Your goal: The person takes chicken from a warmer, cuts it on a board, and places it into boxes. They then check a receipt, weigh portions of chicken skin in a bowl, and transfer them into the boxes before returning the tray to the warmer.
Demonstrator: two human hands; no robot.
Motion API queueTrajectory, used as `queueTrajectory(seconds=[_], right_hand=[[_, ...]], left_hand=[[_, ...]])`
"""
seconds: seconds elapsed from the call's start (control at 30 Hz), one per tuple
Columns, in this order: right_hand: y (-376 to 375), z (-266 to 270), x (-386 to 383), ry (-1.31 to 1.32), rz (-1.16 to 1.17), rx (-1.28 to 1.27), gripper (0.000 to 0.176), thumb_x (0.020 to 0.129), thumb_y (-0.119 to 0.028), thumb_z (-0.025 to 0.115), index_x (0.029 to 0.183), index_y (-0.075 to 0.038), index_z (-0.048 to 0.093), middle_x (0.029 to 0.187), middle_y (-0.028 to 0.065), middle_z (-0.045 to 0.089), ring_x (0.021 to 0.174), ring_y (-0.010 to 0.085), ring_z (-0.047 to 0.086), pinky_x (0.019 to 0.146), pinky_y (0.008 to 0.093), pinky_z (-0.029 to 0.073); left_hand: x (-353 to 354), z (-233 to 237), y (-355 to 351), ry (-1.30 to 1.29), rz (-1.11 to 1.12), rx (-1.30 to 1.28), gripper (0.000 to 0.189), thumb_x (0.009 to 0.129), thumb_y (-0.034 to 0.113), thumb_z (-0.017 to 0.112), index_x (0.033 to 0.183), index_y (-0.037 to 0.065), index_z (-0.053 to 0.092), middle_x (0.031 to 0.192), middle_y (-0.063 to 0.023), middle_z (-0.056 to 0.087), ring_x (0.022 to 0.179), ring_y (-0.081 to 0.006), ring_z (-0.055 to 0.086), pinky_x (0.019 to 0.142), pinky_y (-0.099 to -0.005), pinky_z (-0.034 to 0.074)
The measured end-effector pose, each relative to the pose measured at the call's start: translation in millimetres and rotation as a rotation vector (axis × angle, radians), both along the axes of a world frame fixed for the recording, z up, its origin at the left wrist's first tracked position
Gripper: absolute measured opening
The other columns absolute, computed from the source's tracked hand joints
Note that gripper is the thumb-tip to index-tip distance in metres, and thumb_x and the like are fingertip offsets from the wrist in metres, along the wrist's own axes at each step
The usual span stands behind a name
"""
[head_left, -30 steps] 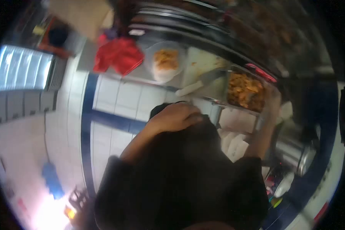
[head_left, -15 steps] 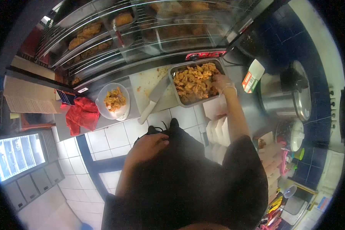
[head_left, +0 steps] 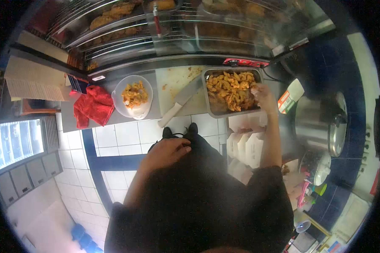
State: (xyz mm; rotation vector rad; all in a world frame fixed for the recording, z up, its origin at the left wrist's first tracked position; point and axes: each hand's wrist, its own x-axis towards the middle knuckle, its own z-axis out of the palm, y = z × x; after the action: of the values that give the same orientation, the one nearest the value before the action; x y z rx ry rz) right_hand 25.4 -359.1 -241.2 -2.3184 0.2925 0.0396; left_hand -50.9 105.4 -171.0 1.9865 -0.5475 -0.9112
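Note:
My right hand (head_left: 264,98), in what looks like a thin clear glove, is at the right side of a metal tray (head_left: 232,114) of fried, battered pieces (head_left: 231,88). Its fingers are bent together against the food; whatever is in them is hidden. My left hand (head_left: 169,151) hangs before my dark clothing, holding nothing, with fingers loosely stretched. A large knife (head_left: 173,114) with a pale handle lies left of the tray on a white cutting board (head_left: 166,82), its handle over the counter edge. Farther left, a round translucent bowl (head_left: 119,95) contains more fried pieces.
A red cloth (head_left: 93,107) lies at the counter's left end. Behind the counter stands a heated glass cabinet (head_left: 164,61) with racks of fried food. Open cartons (head_left: 247,149) are beneath my right forearm. A large steel pot (head_left: 318,122) and a printed carton (head_left: 290,97) stand at right.
The camera view has shifted, so the tray, knife and bowl appear farther right. My right hand remains at the tray's right side. My left hand stays before my body.

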Motion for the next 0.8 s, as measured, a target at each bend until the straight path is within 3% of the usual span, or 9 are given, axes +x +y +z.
queueTrajectory(seconds=[0.03, 0.07, 0.1, 0.17, 0.4, 0.47, 0.57, 0.7, 0.8], right_hand=[[13, 20, -2, 0.082, -0.216, 0.333, 0.045, 0.091, -0.015, 0.068, 0.132, -0.005, 0.054, 0.108, 0.0096, 0.066, 0.075, 0.0163, 0.064, 0.060, 0.0290, 0.053], [3, 7, -5, -0.026, -0.156, 0.482, 0.043, 0.093, -0.013, 0.066, 0.133, -0.006, 0.052, 0.104, 0.0057, 0.065, 0.071, 0.0095, 0.057, 0.053, 0.0232, 0.047], [1, 5, -4, -0.026, -0.146, 0.478, 0.043, 0.093, -0.013, 0.066, 0.133, -0.006, 0.052, 0.104, 0.0057, 0.065, 0.071, 0.0095, 0.057, 0.053, 0.0232, 0.047], [-1, 0, -2, -0.028, -0.189, 0.881, 0.043, 0.094, -0.011, 0.064, 0.134, -0.006, 0.050, 0.100, 0.0056, 0.064, 0.070, 0.0109, 0.058, 0.053, 0.0247, 0.048], [19, 5, 1, 0.012, -0.341, 0.795, 0.039, 0.097, -0.015, 0.060, 0.134, -0.006, 0.050, 0.103, 0.0104, 0.064, 0.074, 0.0140, 0.061, 0.057, 0.0258, 0.050], [42, 19, 0, -0.111, -0.387, 1.179, 0.041, 0.098, -0.020, 0.059, 0.135, -0.006, 0.049, 0.106, 0.0117, 0.065, 0.080, 0.0169, 0.062, 0.065, 0.0284, 0.054], [58, 17, 7, -0.158, -0.559, 1.272, 0.040, 0.098, -0.023, 0.059, 0.132, -0.004, 0.052, 0.109, 0.0124, 0.065, 0.085, 0.0177, 0.063, 0.070, 0.0310, 0.055], [135, 55, 15, -0.194, -0.408, 1.398, 0.035, 0.099, -0.025, 0.059, 0.125, -0.002, 0.057, 0.105, 0.0108, 0.066, 0.086, 0.0176, 0.064, 0.070, 0.0318, 0.055], [212, 72, 34, -0.020, -0.124, 0.870, 0.030, 0.099, -0.027, 0.061, 0.117, -0.002, 0.061, 0.093, 0.0049, 0.066, 0.078, 0.0154, 0.063, 0.067, 0.0299, 0.054]], left_hand=[[1, 0, 2, -0.012, 0.014, -0.014, 0.036, 0.098, 0.033, 0.059, 0.121, 0.006, 0.063, 0.103, -0.0189, 0.069, 0.098, -0.0354, 0.067, 0.085, -0.0428, 0.052], [1, 0, 4, -0.027, 0.028, -0.028, 0.035, 0.098, 0.033, 0.059, 0.120, 0.006, 0.063, 0.102, -0.0187, 0.070, 0.097, -0.0356, 0.068, 0.085, -0.0427, 0.052], [2, 0, 5, -0.030, 0.038, -0.032, 0.035, 0.098, 0.033, 0.059, 0.120, 0.006, 0.063, 0.102, -0.0187, 0.070, 0.097, -0.0356, 0.068, 0.085, -0.0427, 0.052], [3, 0, 11, -0.007, 0.055, -0.020, 0.034, 0.099, 0.031, 0.058, 0.118, 0.005, 0.063, 0.100, -0.0192, 0.069, 0.095, -0.0363, 0.068, 0.085, -0.0431, 0.052], [-2, -9, 37, -0.071, 0.127, -0.075, 0.033, 0.099, 0.029, 0.057, 0.119, 0.004, 0.063, 0.100, -0.0200, 0.069, 0.095, -0.0364, 0.068, 0.084, -0.0422, 0.052], [-3, -11, 44, -0.046, 0.139, -0.072, 0.033, 0.099, 0.030, 0.057, 0.119, 0.004, 0.063, 0.101, -0.0199, 0.069, 0.095, -0.0362, 0.068, 0.084, -0.0421, 0.052], [-3, -7, 49, -0.032, 0.150, -0.061, 0.034, 0.100, 0.031, 0.055, 0.119, 0.004, 0.063, 0.102, -0.0199, 0.069, 0.095, -0.0362, 0.067, 0.085, -0.0434, 0.052], [-8, -17, 57, -0.096, 0.183, -0.056, 0.035, 0.100, 0.032, 0.055, 0.119, 0.004, 0.063, 0.104, -0.0201, 0.069, 0.096, -0.0365, 0.067, 0.085, -0.0440, 0.051], [-6, -13, 64, -0.039, 0.143, -0.018, 0.036, 0.100, 0.033, 0.054, 0.120, 0.004, 0.063, 0.105, -0.0203, 0.068, 0.097, -0.0371, 0.066, 0.086, -0.0443, 0.051]])
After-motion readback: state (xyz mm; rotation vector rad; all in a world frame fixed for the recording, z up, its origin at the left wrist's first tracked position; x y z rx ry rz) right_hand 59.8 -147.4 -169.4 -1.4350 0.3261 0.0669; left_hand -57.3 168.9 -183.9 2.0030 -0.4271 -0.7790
